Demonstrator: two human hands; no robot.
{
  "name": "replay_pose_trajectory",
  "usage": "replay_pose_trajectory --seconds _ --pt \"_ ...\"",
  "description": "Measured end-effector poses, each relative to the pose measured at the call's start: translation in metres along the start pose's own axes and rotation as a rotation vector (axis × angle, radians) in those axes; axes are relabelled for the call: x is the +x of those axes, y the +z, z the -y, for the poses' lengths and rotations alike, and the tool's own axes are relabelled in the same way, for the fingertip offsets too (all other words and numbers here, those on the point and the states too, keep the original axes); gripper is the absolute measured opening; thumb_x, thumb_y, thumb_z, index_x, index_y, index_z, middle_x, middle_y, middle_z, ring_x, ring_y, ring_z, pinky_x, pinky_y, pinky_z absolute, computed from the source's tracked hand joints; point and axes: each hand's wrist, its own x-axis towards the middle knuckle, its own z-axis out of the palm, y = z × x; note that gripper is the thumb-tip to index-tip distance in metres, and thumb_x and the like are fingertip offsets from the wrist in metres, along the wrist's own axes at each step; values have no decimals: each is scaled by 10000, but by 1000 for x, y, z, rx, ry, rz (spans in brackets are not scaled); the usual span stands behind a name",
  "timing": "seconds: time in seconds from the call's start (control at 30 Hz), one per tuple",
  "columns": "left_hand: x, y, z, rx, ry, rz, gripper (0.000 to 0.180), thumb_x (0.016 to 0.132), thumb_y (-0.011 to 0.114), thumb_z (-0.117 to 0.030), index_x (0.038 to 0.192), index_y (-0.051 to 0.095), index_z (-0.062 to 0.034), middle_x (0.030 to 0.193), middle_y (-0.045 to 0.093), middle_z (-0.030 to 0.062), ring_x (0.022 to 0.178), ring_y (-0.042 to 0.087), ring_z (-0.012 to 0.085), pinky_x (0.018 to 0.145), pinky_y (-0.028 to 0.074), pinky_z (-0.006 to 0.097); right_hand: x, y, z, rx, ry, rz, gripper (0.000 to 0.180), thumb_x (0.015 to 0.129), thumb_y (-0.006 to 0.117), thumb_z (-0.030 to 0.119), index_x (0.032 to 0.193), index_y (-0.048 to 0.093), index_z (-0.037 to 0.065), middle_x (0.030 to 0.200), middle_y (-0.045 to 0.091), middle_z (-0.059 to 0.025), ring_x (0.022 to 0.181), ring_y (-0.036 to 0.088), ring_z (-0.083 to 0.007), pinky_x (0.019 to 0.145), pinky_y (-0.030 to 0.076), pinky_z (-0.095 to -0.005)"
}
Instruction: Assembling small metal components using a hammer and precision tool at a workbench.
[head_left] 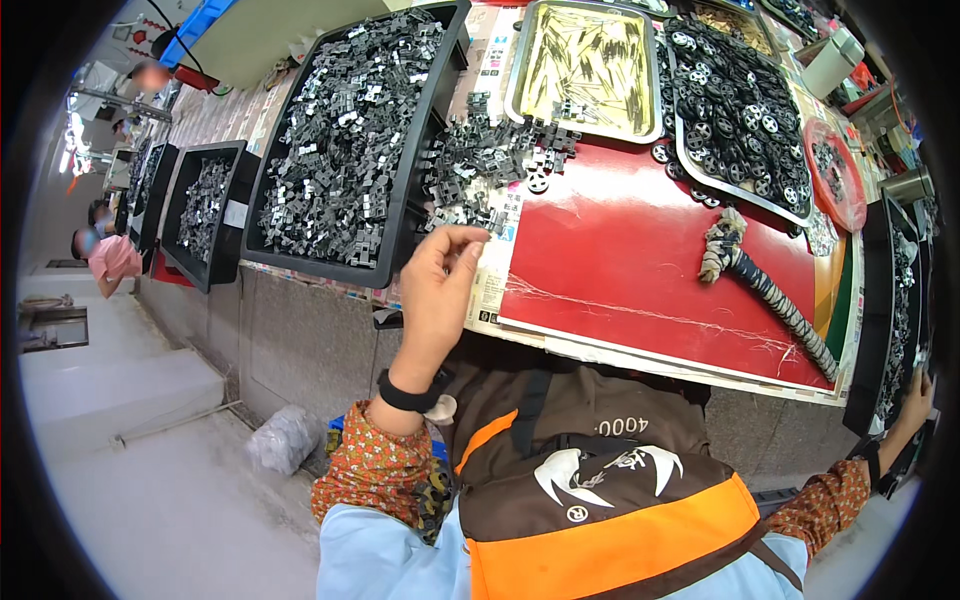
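My left hand (pixel 440 285) is at the table's front edge, beside a loose heap of small black-and-silver clip-like parts (pixel 480 150). Its thumb and forefinger are pressed together; whatever they may hold is too small to make out. Just left of it stands a large black bin (pixel 397 225) filled with the same kind of parts. At the far right, my right hand (pixel 912 408) is at the rim of a long black bin (pixel 862 385) with small metallic parts inside. Its fingers are small and partly lost near the picture's dark edge.
A red board (pixel 620 260) covers the table's middle, with a cloth-wrapped hammer (pixel 765 285) on it. Behind are a tray of brass-coloured strips (pixel 585 65), a tray of black wheels (pixel 740 120) and a red round dish (pixel 848 190). Another black bin (pixel 238 215) and a person (pixel 110 258) are leftward.
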Motion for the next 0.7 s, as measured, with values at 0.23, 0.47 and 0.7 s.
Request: replay_pose_trajectory --seconds 0.23,0.47,0.7 --pt "26 13 -13 731 332 -54 273 931 751 -159 1202 729 -173 978 616 70 933 652 291 767 552 406 24 55 43 -624 -489 -68 528 1048 641 322 1450 596 -17 1382 665 -249 1261 644 -375 1081 485 -428" --pt "33 19 -5 893 315 20 361 871 798 -155 1216 696 -174 1056 569 81 1031 599 306 801 550 443 -181 249 334 40 -904 490 275 938 726 69 1212 722 41 1094 675 -128 1035 651 -279 922 502 -372" --pt "32 26 -11 757 410 50 300 830 787 -45 1100 700 -141 1090 573 98 1047 592 337 841 531 456 -235 371 426 13 -1159 612 124 925 704 169 979 730 61 953 660 -138 985 649 -354 851 530 -465"
